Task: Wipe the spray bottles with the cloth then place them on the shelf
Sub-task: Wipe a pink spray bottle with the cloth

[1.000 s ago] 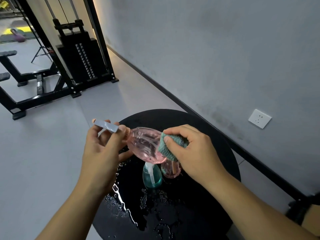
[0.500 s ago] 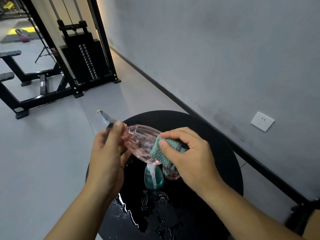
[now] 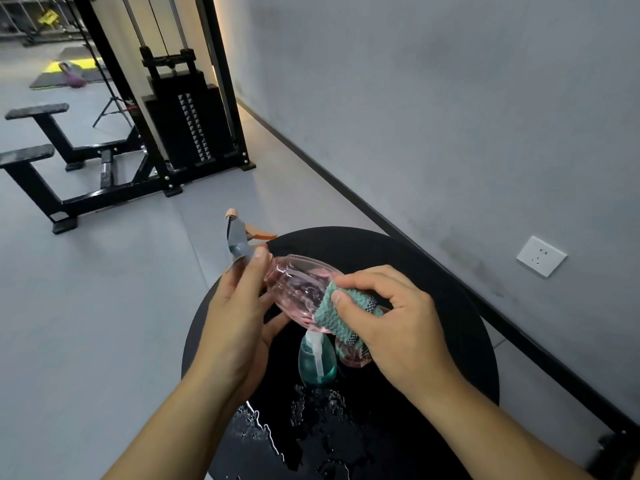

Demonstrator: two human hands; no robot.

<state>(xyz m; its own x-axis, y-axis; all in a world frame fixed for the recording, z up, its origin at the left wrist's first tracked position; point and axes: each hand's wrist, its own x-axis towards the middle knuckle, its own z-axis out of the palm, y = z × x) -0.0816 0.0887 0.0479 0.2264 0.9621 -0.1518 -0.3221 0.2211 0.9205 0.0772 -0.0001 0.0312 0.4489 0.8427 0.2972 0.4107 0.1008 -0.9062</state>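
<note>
My left hand [image 3: 235, 317] grips a clear pink spray bottle [image 3: 294, 289] at its neck, holding it tilted above the round black table [image 3: 450, 306]. Its grey spray head [image 3: 239, 242] with an orange trigger points up and away. My right hand [image 3: 391, 327] pinches a folded teal cloth [image 3: 341, 311] and presses it against the bottle's lower side. Below them on the table stand a teal spray bottle [image 3: 317, 362] with a white head and a second pink bottle [image 3: 351, 355], mostly hidden by my right hand.
The table's near part is wet with water puddles [image 3: 311, 420]. A grey wall with a white socket [image 3: 541, 256] runs along the right. A black cable weight machine [image 3: 187, 119] and benches [image 3: 38, 147] stand on the grey floor at the left. No shelf shows.
The pink bottle has turned in my left hand, so its spray head now points up and away. My right hand has slid the cloth along the bottle's side.
</note>
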